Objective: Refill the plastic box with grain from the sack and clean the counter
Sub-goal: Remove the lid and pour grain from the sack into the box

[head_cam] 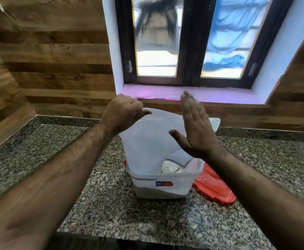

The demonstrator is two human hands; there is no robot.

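In the head view, the white woven sack (147, 139) stood upended at the centre of the frame, its mouth tucked inside the clear plastic box (163, 184) on the granite counter (111, 204). The left hand (124, 114) pinched the sack's raised upper corner shut between thumb and fingers. The right hand (194, 127) was open and flat, fingers together, just beside the sack's right flank; whether it touched could not be told. A low layer of grain (147, 191) showed through the box wall. An orange lid (214, 184) lay under the box's lower right. To finish well, the flat palm should probably pat the cloth downward while the pinch kept the sack upright, mouth inside the rim.
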